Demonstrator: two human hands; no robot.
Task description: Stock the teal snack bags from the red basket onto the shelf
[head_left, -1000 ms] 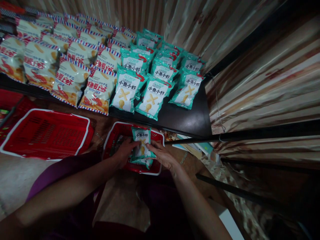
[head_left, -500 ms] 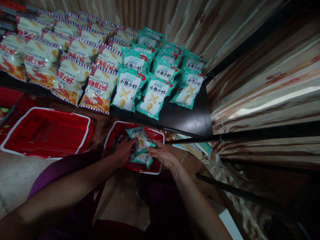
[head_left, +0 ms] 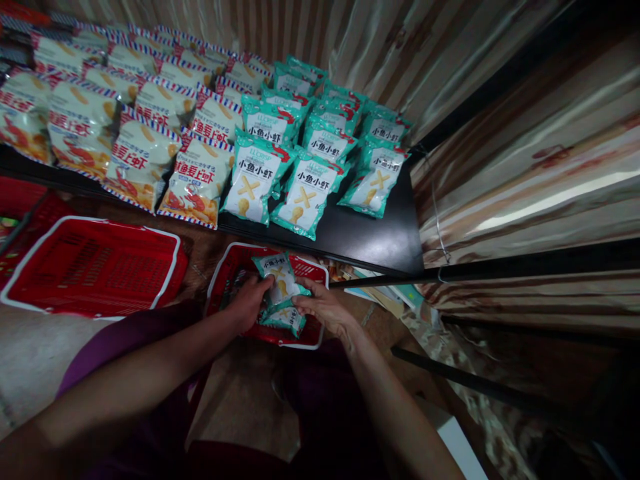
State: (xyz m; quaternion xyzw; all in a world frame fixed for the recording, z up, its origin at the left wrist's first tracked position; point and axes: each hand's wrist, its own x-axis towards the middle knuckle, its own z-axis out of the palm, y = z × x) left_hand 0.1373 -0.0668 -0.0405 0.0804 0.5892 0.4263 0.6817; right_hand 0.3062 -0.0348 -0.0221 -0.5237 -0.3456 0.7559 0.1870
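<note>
Over the red basket (head_left: pixel 320 333) in front of me, my left hand (head_left: pixel 249 303) grips a teal-and-white snack bag (head_left: pixel 281 275) by its left side, thumb on its front. My right hand (head_left: pixel 323 305) is closed at a teal snack bag's edge, on the right of the same bundle; which bag its fingers pinch is partly hidden. Another teal snack bag (head_left: pixel 286 318) shows lower down, below the upper one and inside the basket's outline. Dark items at the basket's left are too dim to name.
A black shelf (head_left: pixel 370 243) carries rows of teal snack bags (head_left: pixel 305 193) and white-and-orange snack bags (head_left: pixel 195 180). On the left sits a second red basket (head_left: pixel 95 267) with a white rim. A dark bar (head_left: pixel 500 263) and striped curtain (head_left: pixel 525 200) bound the right side.
Almost nothing differs. Both hands stay on the bags over the basket, and the view has shifted very slightly.
</note>
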